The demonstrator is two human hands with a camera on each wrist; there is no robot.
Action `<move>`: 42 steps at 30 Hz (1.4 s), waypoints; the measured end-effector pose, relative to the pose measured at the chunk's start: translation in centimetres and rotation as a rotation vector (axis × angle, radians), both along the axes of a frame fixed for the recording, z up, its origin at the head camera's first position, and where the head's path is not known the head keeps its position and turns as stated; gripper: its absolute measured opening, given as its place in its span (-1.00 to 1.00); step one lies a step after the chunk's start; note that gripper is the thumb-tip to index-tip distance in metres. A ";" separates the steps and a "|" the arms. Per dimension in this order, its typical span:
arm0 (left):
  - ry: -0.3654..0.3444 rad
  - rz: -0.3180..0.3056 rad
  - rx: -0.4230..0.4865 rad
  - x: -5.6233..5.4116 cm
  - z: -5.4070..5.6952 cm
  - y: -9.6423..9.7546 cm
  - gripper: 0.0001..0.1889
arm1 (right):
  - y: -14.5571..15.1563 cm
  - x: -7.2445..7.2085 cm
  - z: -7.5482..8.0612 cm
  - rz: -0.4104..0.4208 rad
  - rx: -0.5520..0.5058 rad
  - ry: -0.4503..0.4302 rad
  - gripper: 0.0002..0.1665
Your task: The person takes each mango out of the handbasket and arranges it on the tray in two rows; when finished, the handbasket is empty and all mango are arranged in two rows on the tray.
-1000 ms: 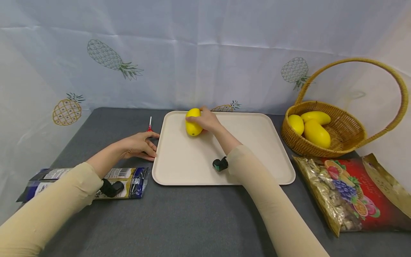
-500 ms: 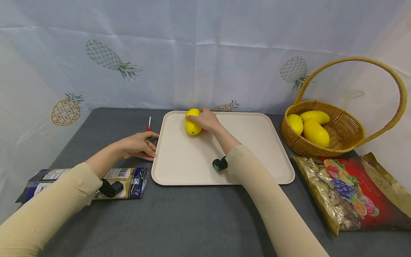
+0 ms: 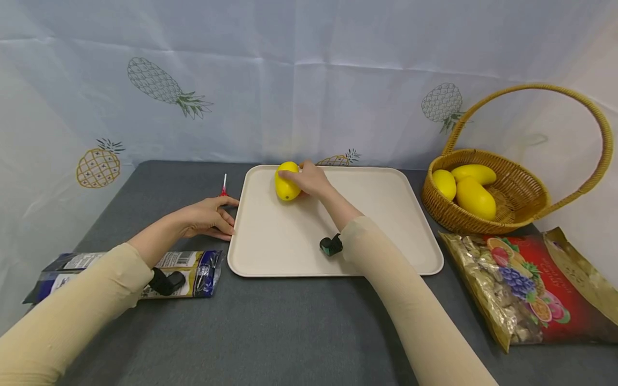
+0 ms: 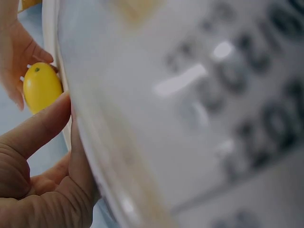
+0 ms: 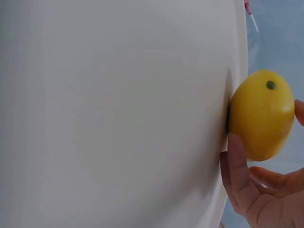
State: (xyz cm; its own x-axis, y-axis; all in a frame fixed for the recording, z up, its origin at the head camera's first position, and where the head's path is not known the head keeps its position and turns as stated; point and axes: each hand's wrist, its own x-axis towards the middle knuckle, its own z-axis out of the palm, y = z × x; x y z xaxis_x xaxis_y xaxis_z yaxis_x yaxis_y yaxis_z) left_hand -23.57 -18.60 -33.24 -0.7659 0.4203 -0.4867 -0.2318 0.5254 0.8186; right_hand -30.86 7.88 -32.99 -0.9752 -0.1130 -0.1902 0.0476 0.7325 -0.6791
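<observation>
Step in hand: the right hand (image 3: 313,180) grips a yellow mango (image 3: 286,181) at the far left corner of the cream tray (image 3: 289,241) — setting it down there, I judge.
Next move: it calls for letting the fingers go gently, so the fruit does not roll.
Left hand (image 3: 208,217): loosely curled, fingertips against the tray's left edge, holding nothing.
Elsewhere: three more mangoes lie in the wicker basket (image 3: 523,214) to the right.
Wrist views: the right wrist shows the mango's stem dot (image 5: 270,85) and a finger (image 5: 237,166) under the fruit — both unseen from the head.
</observation>
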 end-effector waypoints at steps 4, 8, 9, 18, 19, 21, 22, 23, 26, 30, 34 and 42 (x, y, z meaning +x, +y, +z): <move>0.003 -0.002 -0.005 -0.1 0.0 0.0 -0.06 | 0.2 -0.1 0.3 0.011 0.001 -0.005 -0.01; 0.003 -0.003 -0.005 -0.1 0.1 0.0 -0.05 | 0.5 -0.1 0.6 0.021 -0.023 -0.009 -0.06; 0.002 -0.003 -0.003 -0.1 0.1 0.0 -0.05 | 0.6 0.0 0.8 0.018 -0.039 -0.014 -0.08; -0.004 -0.005 0.001 -0.2 0.1 0.1 -0.07 | 2.5 0.1 2.4 -0.023 -0.109 -0.056 -0.05; -0.003 -0.006 0.000 -0.2 0.1 0.1 -0.07 | 2.8 0.0 2.6 -0.030 -0.122 -0.059 -0.04; -0.004 -0.006 0.001 -0.2 0.1 0.1 -0.07 | 3.3 0.0 3.1 -0.044 -0.161 -0.066 -0.05; -0.005 -0.005 0.001 -0.2 0.1 0.0 -0.06 | 3.6 0.0 3.3 -0.048 -0.180 -0.066 -0.06; -0.005 -0.010 0.004 -0.2 0.1 0.0 -0.06 | 3.9 0.0 3.5 -0.052 -0.193 -0.063 -0.06; -0.009 -0.009 0.005 -0.2 0.1 0.0 -0.05 | 4.9 0.1 4.3 -0.053 -0.212 -0.049 -0.08; -0.008 -0.008 0.002 -0.2 0.1 0.0 -0.05 | 6.5 0.2 5.5 -0.047 -0.217 -0.020 -0.08; -0.005 -0.008 0.005 -0.1 0.0 0.0 -0.05 | 8.2 0.6 6.8 -0.050 -0.226 0.013 -0.10; -0.006 -0.006 0.007 -0.1 -0.1 -0.1 -0.06 | 12.1 1.3 9.8 -0.057 -0.232 0.068 -0.08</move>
State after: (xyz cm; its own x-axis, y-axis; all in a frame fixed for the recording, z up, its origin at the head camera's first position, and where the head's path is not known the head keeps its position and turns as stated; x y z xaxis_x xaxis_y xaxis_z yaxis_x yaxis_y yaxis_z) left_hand -23.62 -18.66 -33.33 -0.7604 0.4288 -0.4877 -0.2330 0.5209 0.8212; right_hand -29.54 19.99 -23.19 -0.9909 -0.0907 -0.0994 0.0327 0.5542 -0.8317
